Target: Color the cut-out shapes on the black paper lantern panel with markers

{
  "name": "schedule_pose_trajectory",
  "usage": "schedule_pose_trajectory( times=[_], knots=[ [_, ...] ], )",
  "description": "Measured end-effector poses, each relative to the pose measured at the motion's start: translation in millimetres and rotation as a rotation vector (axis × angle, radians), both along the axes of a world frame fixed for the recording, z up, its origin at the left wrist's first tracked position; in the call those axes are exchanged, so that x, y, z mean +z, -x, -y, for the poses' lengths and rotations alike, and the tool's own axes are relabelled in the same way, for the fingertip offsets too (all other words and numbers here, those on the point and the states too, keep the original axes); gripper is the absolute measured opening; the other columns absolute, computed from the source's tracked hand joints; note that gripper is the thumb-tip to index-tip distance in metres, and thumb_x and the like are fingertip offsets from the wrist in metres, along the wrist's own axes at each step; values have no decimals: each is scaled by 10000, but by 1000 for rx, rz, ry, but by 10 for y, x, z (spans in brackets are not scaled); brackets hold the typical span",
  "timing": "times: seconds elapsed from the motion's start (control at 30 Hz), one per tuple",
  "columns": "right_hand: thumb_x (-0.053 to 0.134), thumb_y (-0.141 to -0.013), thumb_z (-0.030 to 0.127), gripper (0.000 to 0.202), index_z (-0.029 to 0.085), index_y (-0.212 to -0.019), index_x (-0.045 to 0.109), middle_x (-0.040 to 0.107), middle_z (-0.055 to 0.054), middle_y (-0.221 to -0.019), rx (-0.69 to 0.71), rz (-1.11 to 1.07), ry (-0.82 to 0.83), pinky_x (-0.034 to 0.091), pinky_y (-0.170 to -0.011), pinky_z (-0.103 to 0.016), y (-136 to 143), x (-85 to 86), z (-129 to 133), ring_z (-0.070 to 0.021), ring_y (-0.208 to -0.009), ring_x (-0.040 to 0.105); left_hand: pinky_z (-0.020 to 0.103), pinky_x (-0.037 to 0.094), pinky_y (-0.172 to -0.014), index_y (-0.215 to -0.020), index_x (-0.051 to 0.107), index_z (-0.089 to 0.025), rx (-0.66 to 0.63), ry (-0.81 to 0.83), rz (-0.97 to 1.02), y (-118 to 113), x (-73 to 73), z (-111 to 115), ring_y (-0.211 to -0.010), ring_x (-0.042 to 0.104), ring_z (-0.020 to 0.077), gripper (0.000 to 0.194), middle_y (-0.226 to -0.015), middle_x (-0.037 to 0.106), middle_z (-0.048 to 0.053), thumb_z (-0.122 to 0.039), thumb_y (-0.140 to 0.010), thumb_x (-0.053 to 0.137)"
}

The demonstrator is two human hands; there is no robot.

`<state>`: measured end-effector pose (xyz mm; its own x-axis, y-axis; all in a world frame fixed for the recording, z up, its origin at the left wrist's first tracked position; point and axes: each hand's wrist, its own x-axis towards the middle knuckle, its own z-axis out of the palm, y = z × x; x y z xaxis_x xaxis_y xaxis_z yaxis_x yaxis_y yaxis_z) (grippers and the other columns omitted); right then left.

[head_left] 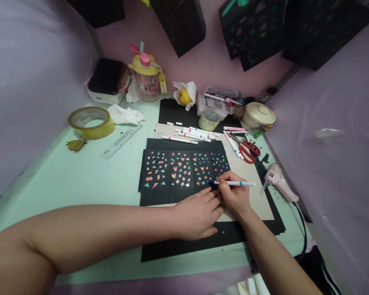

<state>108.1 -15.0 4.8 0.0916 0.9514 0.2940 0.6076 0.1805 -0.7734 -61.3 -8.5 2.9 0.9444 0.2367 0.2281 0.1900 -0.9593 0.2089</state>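
Note:
My right hand (235, 196) grips a white marker pen (238, 183) with a dark blue tip end and a teal band. Its tip is at the right part of a black paper sheet (156, 196). Rows of small shiny hearts, stars and triangles in pink, green, blue and silver cover that sheet. Flat across its lower edge lies my left hand (197, 215), fingers stretched out and pointing toward the right hand. Underneath are a beige board (261, 205) and a larger black sheet (190, 246). Whether the pen tip touches the paper I cannot tell.
Several white markers (197, 134) lie behind the sheet. Red-handled scissors (248, 151) and a pink glue gun (279, 182) are at right. A tape roll (92, 122) and clear ruler (121, 141) lie left. Along the back stand a drink bottle (146, 80) and lidded bowl (258, 114).

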Motion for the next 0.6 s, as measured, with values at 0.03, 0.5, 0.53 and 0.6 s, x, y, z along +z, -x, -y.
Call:
schedule_pose_trajectory(
  times=[0.03,0.5,0.53,0.6],
  knots=[
    [510,-791,165,135,191,-685,590,553,35,-566,-2,-1,0,396,-502,-230,1,0,-1,-109,-508,492,401,160,-1125,-1249,514,-72,2,-1,0,-1,0,1,-1288,363,299,555,-1275,526,155,-473,-865,508],
    [516,-793,169,121,191,-711,602,585,26,-605,48,23,16,419,-525,-235,3,31,-7,-113,-532,524,404,174,-1118,-1246,512,-75,-3,15,-3,-5,0,-4,-1287,362,301,548,-1281,524,157,-461,-858,522],
    [517,-792,169,123,191,-703,598,579,27,-596,34,19,9,416,-520,-236,2,24,-4,-113,-527,520,406,178,-1117,-1249,509,-81,-2,19,-4,-5,-4,-3,-1290,360,296,546,-1281,526,155,-462,-859,522],
    [516,-795,174,128,194,-696,595,568,28,-581,-4,-6,-16,416,-514,-240,-4,1,9,-117,-522,520,409,182,-1116,-1257,502,-83,0,27,5,-4,-16,1,-1298,351,290,552,-1290,521,158,-464,-859,523]
  ],
)
